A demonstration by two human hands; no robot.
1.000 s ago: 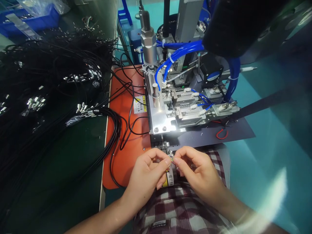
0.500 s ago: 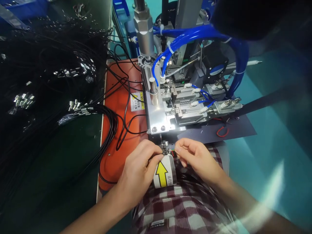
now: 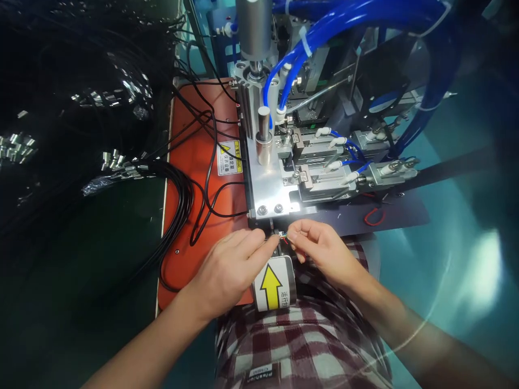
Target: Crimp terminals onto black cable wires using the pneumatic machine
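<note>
factory assembly station, cable or wire-harness production line. evidence: small pneumatic machine [image 3: 308,167] of bright metal fixed at the table's far side, fed by blue air hoses [image 3: 324,21] and topped by an upright cylinder [image 3: 253,27]; yellow warning label [image 3: 229,158] on an orange mat [image 3: 194,178]; yellow arrow sticker [image 3: 271,286] at the machine's near edge; heaps of black cables with metal end pieces [image 3: 101,108] piled on the dark green table [image 3: 81,281]; teal floor [image 3: 466,216] to the right.

Bare forearms without sleeves; a red, white and dark checked garment [image 3: 300,346] with a small label
</note>
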